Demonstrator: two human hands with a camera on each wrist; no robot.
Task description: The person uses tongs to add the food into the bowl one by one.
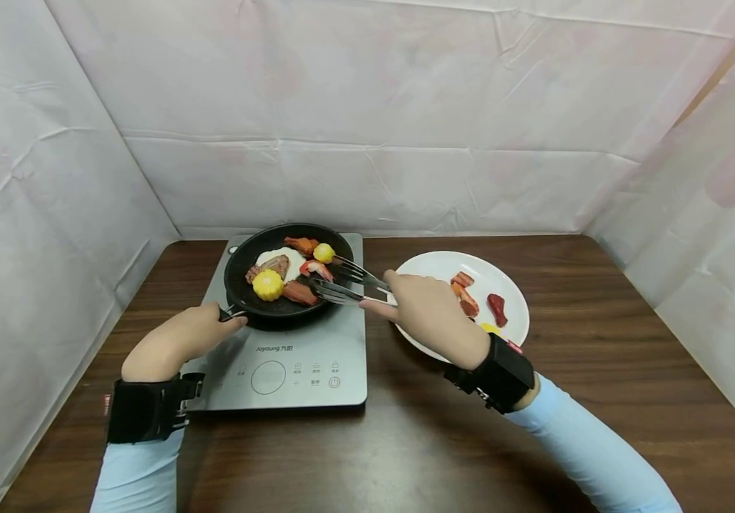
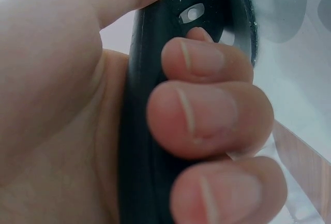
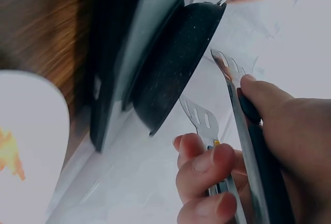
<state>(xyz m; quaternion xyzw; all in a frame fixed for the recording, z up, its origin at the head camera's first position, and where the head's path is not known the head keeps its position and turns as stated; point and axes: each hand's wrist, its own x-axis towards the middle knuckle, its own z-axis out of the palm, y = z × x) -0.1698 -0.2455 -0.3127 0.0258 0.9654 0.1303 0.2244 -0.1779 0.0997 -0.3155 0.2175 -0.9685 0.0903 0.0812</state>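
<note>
White sheeting (image 1: 367, 85) is hanging around three sides of a dark wooden table (image 1: 572, 313). On its left part a silver cooker (image 1: 309, 377) is lying, with its controls facing the person. Light blue sleeves (image 1: 604, 442) are covering both forearms, and black wrist straps (image 1: 508, 374) are sitting at their ends. To the right of the cooker, a white plate (image 1: 516, 292) is resting on the wood, partly passing under the right wrist. The black frying pan (image 1: 244, 258) is occupying the far part of the cooker; whether its base is lying quite flat, I cannot tell. The right hand (image 1: 438, 310) is reaching across the plate, its thumb and fingers curling around metal tongs (image 1: 341, 293). The left hand (image 1: 177, 338) is gripping the dark handle (image 2: 137, 131) of the pan, its fingers wrapping closely around it. The tongs' slotted ends are standing apart over the pan's right side; whether they are touching food, I cannot tell. Inside the pan, a fried egg (image 1: 296, 263) is lying in the middle, with a brown meat piece (image 1: 277, 266) overlapping it. A reddish-brown piece (image 1: 301, 293), a corn piece (image 1: 267, 284), an orange-brown piece (image 1: 301, 245), a red-and-white piece (image 1: 316, 270) and a smaller corn piece (image 1: 324, 253) are surrounding it. On the plate, a dark red piece (image 1: 497, 308) and a striped strip (image 1: 463, 278) are lying near each other.
</note>
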